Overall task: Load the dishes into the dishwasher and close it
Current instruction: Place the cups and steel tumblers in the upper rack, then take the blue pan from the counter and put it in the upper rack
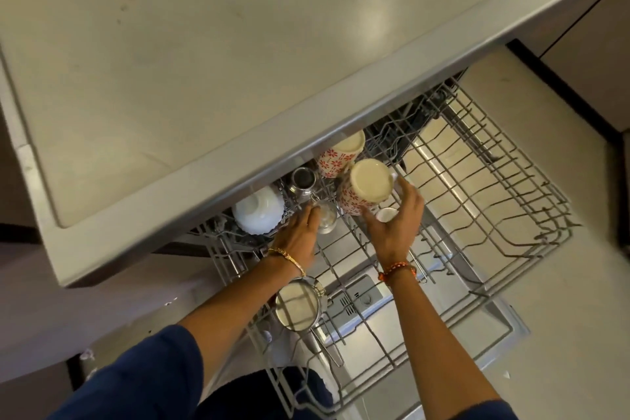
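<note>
Head view, looking down past the worktop point(238, 44) edge onto the pulled-out upper rack point(477, 201) of the dishwasher.

Right hand point(397, 218): grip closed around a floral mug point(361, 191), fingers curled on its right side and handle area, thumb on the near side. Mug is inverted, pale base up toward the camera, mouth down at the rack wires; long axis near upright, tilted a little toward the right. It sits in the left-centre of the rack, just near of a second floral mug point(341, 155), also base up, partly under the worktop lip.

Left hand point(300, 232): fingers touch a small clear glass point(325, 220) standing in the rack just left of the held mug. Motion blur; cannot tell whether the grip is closed on it or only resting.

Further left in the rack: a steel cup point(301, 182), then a white bowl point(259, 211) turned upside down. A small white cup point(387, 214) shows under the right palm. Near, by the left forearm, a steel pot point(298, 305) lies at the rack's near-left. Open door point(443, 324) visible through the wires below.
</note>
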Demonstrator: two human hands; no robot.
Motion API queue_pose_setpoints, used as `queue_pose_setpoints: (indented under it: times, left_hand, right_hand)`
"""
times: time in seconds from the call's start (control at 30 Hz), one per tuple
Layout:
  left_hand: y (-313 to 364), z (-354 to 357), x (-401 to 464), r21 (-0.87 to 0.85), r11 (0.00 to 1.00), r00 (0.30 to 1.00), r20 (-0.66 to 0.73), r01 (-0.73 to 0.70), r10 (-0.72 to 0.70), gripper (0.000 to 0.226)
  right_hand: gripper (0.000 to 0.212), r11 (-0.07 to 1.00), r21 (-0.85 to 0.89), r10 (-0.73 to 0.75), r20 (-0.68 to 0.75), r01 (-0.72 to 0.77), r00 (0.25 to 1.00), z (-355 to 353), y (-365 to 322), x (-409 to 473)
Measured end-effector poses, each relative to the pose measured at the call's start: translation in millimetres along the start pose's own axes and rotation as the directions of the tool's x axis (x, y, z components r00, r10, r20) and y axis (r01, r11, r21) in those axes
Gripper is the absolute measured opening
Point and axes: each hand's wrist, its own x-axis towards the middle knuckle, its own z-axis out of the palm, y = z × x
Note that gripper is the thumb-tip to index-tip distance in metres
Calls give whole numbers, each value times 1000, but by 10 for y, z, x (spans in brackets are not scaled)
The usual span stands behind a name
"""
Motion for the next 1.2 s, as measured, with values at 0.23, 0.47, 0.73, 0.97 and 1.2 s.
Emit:
queue_pose_setpoints:
  times: [0.23, 0.47, 0.73, 0.97, 1.2]
  left_hand:
    - [127, -534, -505, -138, 887, 774, -559, -440, 297, 28]
    - [-288, -1338, -1508, 64, 833, 365, -879, -549, 308, 12]
    - [-1942, -1999, -3165, -73, 992, 53, -996, -105, -68, 19]
    - [-3295, -1852, -4846, -632, 752, -186, -775, 188, -604, 40]
    - [-4140, -1475, -6018, -873, 469, -485, -471, 136, -737, 36]
  right_hand:
    - [29, 866, 441, 49, -545, 235, 837, -549, -974, -51]
    - [45, 667, 608, -122, -480, 430, 869, -600, -2267, -543]
    - [23, 391, 880, -523, -29, 270, 852, 420, -4060, -1986]
    - [18, 368, 923, -787, 243, 115, 567, 1358, -5164, -3568]
    - [25, 523, 828, -840, 541, 202, -44, 2111, -5808, -4723]
